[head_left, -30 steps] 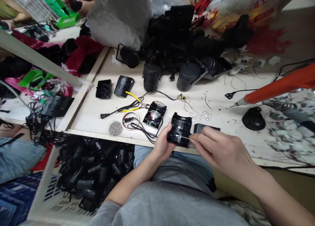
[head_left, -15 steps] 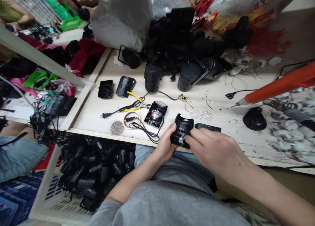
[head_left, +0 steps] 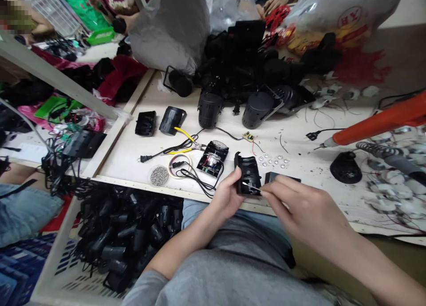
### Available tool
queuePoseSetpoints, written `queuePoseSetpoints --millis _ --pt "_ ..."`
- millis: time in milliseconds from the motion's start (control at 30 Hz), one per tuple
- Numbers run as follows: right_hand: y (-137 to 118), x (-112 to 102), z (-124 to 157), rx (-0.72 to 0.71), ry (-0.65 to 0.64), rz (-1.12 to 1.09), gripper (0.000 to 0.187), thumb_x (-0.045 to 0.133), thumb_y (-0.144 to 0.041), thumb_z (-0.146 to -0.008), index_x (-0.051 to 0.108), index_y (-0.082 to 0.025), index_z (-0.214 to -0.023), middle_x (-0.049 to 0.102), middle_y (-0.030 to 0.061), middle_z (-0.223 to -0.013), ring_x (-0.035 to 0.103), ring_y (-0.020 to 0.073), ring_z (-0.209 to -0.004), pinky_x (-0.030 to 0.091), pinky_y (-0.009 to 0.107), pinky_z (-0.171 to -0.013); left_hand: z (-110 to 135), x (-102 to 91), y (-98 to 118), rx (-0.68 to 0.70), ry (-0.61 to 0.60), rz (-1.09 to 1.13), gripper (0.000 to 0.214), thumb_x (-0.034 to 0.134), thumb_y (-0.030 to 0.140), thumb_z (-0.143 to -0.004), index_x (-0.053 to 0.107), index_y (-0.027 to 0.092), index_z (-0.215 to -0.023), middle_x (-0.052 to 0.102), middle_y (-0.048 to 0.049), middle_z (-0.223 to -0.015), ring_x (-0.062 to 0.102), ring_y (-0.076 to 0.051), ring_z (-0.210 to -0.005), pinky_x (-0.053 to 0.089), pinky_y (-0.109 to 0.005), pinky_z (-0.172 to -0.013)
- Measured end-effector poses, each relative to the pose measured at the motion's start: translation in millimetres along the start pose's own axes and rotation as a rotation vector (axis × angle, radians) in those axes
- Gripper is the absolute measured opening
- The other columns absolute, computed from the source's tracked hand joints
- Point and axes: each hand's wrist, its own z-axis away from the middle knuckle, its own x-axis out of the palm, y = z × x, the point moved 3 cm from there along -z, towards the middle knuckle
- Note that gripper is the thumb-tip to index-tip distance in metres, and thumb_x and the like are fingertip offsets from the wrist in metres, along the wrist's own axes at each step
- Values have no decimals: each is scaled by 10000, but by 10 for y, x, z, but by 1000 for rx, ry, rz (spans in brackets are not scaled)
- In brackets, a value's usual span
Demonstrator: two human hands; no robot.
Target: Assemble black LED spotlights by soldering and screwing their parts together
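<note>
My left hand point(head_left: 230, 191) is closed on the side of a black plastic half-shell housing point(head_left: 249, 170), whose hollow, ribbed inside faces up. In my right hand point(head_left: 293, 204), pinched between thumb and fingers, is a thin pale stick point(head_left: 252, 186); its light tip reaches into the housing. What kind of tool it is I cannot make out. Another black housing part point(head_left: 271, 176) lies partly hidden behind my right hand. Left of the housing sits an opened black unit point(head_left: 213, 159) with wires inside and a black cord. Several small clear lenses point(head_left: 273, 160) lie just beyond.
A round dish of screws point(head_left: 159, 176), a roll of tape point(head_left: 180, 165) and yellow-handled pliers point(head_left: 183, 151) lie left. An orange electric screwdriver point(head_left: 372, 121) juts in from the right. Black lamp bodies point(head_left: 210, 110) stand behind. A basket point(head_left: 83, 279) of black parts is below left.
The half-shell has turned from its outer side to its hollow side up. My right hand has moved slightly off its edge, and the thin stick now shows, pointing into it.
</note>
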Motion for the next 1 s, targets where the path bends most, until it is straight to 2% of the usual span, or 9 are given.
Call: queuePoseSetpoints --millis 100,200,367,533,633,733,867,933,1000 --pt "121 -67 44 92 10 -133 215 451 -247 -1020 620 -209 -893 636 -1 -739 622 124 -597 462 244 -560 -20 -39 12 -113 1 51 324 778 452 -781 727 194 -972 762 -75 -946 710 -298 -1010 555 -483 -950" --pt "164 -61 110 153 0 -193 196 462 -268 -1011 604 -229 -880 658 -1 -738 637 142 -609 464 260 -551 -30 -30 20 -156 -53 64 361 769 470 -780 722 187 -1000 762 -96 -990 704 -326 -1052 555 -524 -951" --pt "285 73 270 391 79 -248 191 495 -359 -981 602 -246 -871 676 -7 -706 587 149 -537 433 274 -521 -88 -7 0 -85 -45 88 309 782 373 -768 736 154 -980 768 -107 -986 684 -324 -1122 528 -468 -1018" --pt "567 342 247 704 137 -364 321 608 -553 -840 668 -241 -801 684 6 -674 587 164 -559 431 291 -558 -137 110 12 -46 -48 33 284 775 378 -807 748 149 -972 763 -104 -1000 670 -304 -1137 501 -438 -1045" --pt "692 452 51 788 133 -469 323 650 -544 -756 688 -224 -784 639 -4 -638 559 164 -587 419 295 -590 -153 301 105 -14 -184 -145 326 745 453 -845 750 159 -986 760 -85 -997 668 -284 -1108 507 -417 -1002" --pt "828 422 -124 832 188 -471 251 628 -462 -753 637 -221 -686 543 -23 -583 470 144 -568 362 289 -575 -174 420 250 107 -290 -346 398 707 526 -859 754 165 -1022 746 -87 -1012 673 -248 -1006 520 -367 -909" --pt "1025 294 -92 878 306 -424 198 621 -399 -758 617 -228 -657 509 -30 -563 434 148 -569 335 296 -573 -225 269 357 328 -240 -768 280 779 438 -779 768 201 -926 686 -60 -884 627 -174 -786 506 -293 -756" --pt "1090 271 11 906 322 -402 188 638 -394 -749 628 -231 -657 520 -29 -564 442 150 -566 336 300 -573 -248 159 308 438 -249 -1066 102 783 291 -746 753 208 -797 638 -40 -824 593 -152 -715 487 -275 -709" --pt "1119 280 118 929 329 -402 190 648 -404 -735 637 -232 -655 535 -26 -569 446 152 -562 332 300 -565 -278 87 187 458 -308 -1309 37 725 175 -744 727 211 -746 609 -30 -818 577 -147 -682 475 -274 -683"
